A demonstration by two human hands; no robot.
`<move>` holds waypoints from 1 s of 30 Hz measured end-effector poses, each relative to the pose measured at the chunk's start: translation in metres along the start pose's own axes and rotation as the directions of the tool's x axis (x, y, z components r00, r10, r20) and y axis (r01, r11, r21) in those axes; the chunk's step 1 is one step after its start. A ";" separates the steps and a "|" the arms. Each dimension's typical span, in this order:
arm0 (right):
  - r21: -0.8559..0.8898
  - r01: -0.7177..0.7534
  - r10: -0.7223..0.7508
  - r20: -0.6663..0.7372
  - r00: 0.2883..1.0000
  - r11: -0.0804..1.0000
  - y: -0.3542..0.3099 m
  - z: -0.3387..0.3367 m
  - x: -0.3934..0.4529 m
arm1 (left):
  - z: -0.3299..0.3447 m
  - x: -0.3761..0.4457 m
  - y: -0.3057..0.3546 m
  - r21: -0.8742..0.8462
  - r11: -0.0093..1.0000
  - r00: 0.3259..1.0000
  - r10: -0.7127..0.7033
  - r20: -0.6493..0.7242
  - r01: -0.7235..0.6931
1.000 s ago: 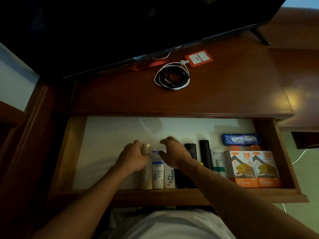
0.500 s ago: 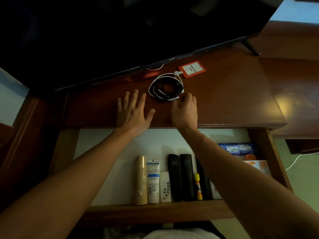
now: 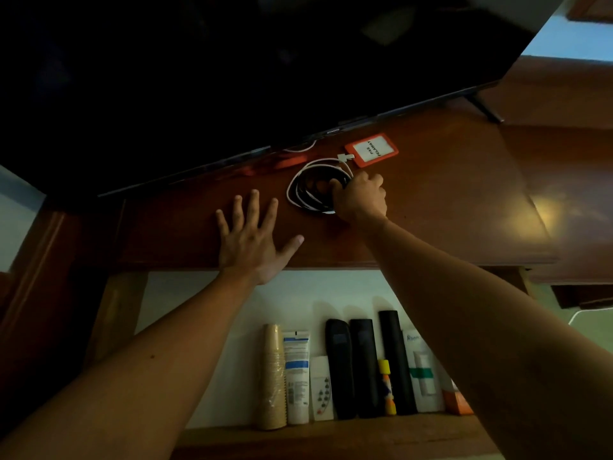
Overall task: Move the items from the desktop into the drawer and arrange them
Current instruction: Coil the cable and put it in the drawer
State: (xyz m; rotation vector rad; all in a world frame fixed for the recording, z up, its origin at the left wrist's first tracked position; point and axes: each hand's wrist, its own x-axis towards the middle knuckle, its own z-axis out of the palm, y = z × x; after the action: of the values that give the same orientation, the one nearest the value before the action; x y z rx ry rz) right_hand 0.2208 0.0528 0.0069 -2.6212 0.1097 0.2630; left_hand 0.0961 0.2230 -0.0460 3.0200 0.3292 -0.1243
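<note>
Both hands are now working up on the desktop instead of down in the drawer, where a second ago they were straightening the row of things along the front wall. The right hand is reaching further than it was half a second ago and is curling its fingers round the right side of the cable coil, grasping it while it is still lying on the wood just below the screen. The left hand is resting flat beside the coil with its fingers spread, holding nothing. The switch suggests the person is counting the drawer row as settled for now and is starting on the next item to bring down. The orange badge is lying just behind the coil, and a white plug is touching its near corner; whether the cable is tied to the badge I cannot tell, so lifting the coil may be dragging the badge along. In the drawer, the cups, tube and dark remotes are sitting side by side, leaving open white floor to their left for the coil.
</note>
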 end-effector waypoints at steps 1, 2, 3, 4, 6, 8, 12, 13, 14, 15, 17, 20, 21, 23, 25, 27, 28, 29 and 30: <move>-0.002 0.000 0.000 0.000 1.000 1.000 0.000 0.000 0.002 | 0.000 0.000 0.000 -0.003 1.000 1.000 0.002 -0.008 -0.002; 0.000 -0.003 0.003 -0.001 1.000 1.000 0.000 0.001 0.003 | 0.000 0.001 -0.001 -0.009 1.000 1.000 0.003 -0.015 -0.003; 0.007 -0.010 0.010 -0.002 1.000 1.000 0.000 0.002 0.005 | 0.000 0.001 -0.001 -0.017 1.000 1.000 0.003 -0.022 -0.003; 0.018 -0.016 0.017 -0.006 1.000 1.000 0.001 0.002 0.005 | 0.001 0.001 -0.001 -0.025 1.000 1.000 0.003 -0.027 -0.003; 0.042 -0.023 0.024 -0.012 1.000 0.999 0.003 0.003 0.008 | 0.002 0.001 -0.002 -0.033 0.999 0.999 0.004 -0.033 -0.005; 0.059 -0.015 0.016 -0.019 1.000 0.998 0.005 0.002 0.009 | 0.002 0.001 -0.002 -0.036 0.999 0.999 0.008 -0.036 -0.009; 0.021 0.013 -0.013 -0.020 1.000 1.000 0.009 0.002 0.010 | 0.002 0.001 -0.002 -0.040 0.999 0.999 0.000 -0.044 -0.002; 0.002 0.016 -0.015 -0.020 1.000 1.000 0.010 0.002 0.011 | 0.002 0.001 -0.002 -0.042 0.999 0.999 -0.001 -0.046 -0.001; -0.017 0.021 -0.021 -0.020 1.000 1.000 0.010 0.002 0.011 | 0.003 0.001 -0.003 -0.044 0.999 0.999 -0.002 -0.049 -0.001; -0.032 0.027 -0.027 -0.020 0.999 0.999 0.009 0.001 0.011 | 0.003 0.001 -0.003 -0.044 0.999 0.999 -0.001 -0.054 -0.001; -0.048 0.047 -0.047 -0.019 0.999 0.998 0.009 0.000 0.015 | 0.003 0.001 -0.003 -0.041 0.999 0.998 0.000 -0.064 -0.003; -0.024 0.083 -0.083 0.020 0.996 0.996 0.005 0.001 0.021 | 0.003 -0.001 -0.002 -0.035 0.999 0.996 0.008 -0.084 -0.011; -0.023 0.088 -0.087 0.031 0.996 0.996 0.004 0.001 0.022 | 0.003 -0.002 -0.002 -0.030 0.999 0.996 0.009 -0.089 -0.012; -0.067 0.108 -0.104 0.059 0.993 0.992 0.004 0.000 0.022 | 0.002 -0.002 -0.001 -0.022 1.000 0.996 0.001 -0.087 -0.003; -0.145 0.156 -0.147 0.069 0.987 0.977 0.005 -0.001 0.024 | 0.002 -0.001 -0.001 -0.019 1.000 0.997 -0.012 -0.080 0.011; -0.190 0.196 -0.186 0.070 0.980 0.962 0.006 -0.005 0.024 | 0.003 0.000 0.000 -0.023 1.000 0.997 -0.019 -0.079 0.017; -0.201 0.210 -0.199 0.070 0.977 0.957 0.008 -0.006 0.025 | 0.003 0.000 0.000 -0.027 0.999 0.996 -0.020 -0.083 0.018; -0.212 0.224 -0.213 0.075 0.974 0.951 0.009 -0.007 0.026 | 0.003 -0.001 0.000 -0.032 0.999 0.996 -0.020 -0.088 0.017; -0.219 0.232 -0.219 0.085 0.972 0.948 0.010 -0.007 0.027 | 0.003 -0.001 0.000 -0.037 0.999 0.996 -0.019 -0.092 0.016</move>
State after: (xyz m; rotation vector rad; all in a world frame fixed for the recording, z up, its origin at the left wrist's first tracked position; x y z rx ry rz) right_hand 0.2468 0.0395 0.0029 -2.8171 -0.2551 0.2875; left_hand 0.0947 0.2227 -0.0493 2.9940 0.3614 0.0205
